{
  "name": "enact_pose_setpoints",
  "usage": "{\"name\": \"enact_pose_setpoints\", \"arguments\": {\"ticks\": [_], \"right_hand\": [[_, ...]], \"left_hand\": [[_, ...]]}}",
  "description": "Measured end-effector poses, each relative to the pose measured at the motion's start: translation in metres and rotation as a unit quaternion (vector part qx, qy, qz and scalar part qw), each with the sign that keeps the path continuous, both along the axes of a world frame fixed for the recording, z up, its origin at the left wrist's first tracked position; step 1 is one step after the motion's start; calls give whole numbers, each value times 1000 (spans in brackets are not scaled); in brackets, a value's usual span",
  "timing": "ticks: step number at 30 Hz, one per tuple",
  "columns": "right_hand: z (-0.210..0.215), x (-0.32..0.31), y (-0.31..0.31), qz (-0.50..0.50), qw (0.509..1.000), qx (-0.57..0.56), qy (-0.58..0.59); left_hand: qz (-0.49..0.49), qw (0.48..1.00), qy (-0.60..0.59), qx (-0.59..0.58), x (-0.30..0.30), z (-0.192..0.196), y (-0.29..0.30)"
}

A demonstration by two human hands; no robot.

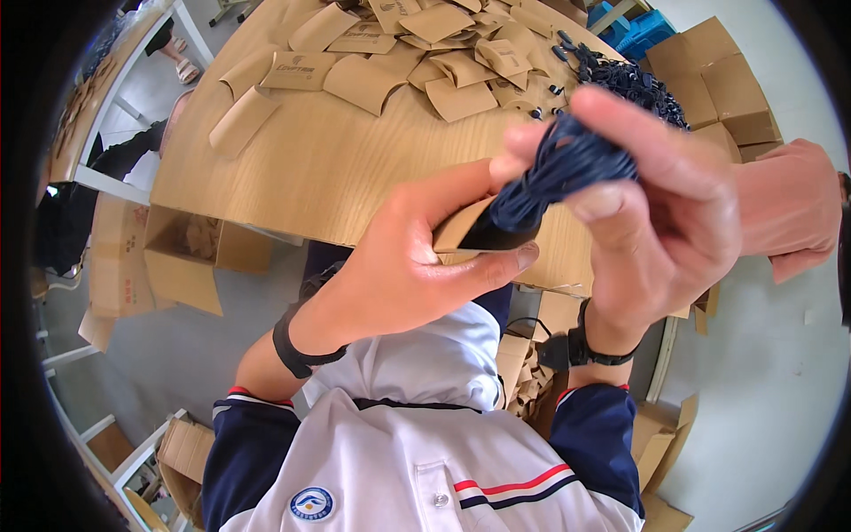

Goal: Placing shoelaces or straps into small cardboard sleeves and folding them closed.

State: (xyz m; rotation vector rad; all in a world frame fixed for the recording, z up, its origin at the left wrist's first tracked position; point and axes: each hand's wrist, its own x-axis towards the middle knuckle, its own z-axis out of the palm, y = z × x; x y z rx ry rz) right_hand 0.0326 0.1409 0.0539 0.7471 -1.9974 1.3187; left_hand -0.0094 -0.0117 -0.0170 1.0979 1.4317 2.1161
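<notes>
My left hand [399,266] grips a small brown cardboard sleeve [456,229] by its open end, held up close over the near edge of the wooden table [310,168]. My right hand [656,204] pinches a bundle of coiled dark blue cord [563,173] between thumb and fingers, its lower end pushed into the sleeve's mouth. Both wrists wear black bands. Much of the sleeve is hidden by my fingers.
Several flat brown cardboard sleeves [425,62] lie piled at the table's far side, beside a heap of dark cords [629,80]. Open cardboard boxes [182,257] stand on the floor to the left; stacked cartons [727,80] at the right. Another person's elbow [789,204] shows at right.
</notes>
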Motion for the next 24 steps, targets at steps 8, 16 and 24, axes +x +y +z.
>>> {"name": "enact_pose_setpoints", "arguments": {"ticks": [8, 16, 24], "right_hand": [[-9, 21, 0, -103, 982, 147, -60], [-36, 24, -2, -146, 959, 221, -97], [-22, 24, -11, -154, 957, 246, -12]], "left_hand": [[-132, 966, -208, -84, -10, 10, -13], [-156, 961, -188, -134, -14, -9, -17], [-160, 967, -121, -159, -26, -27, -13]]}}
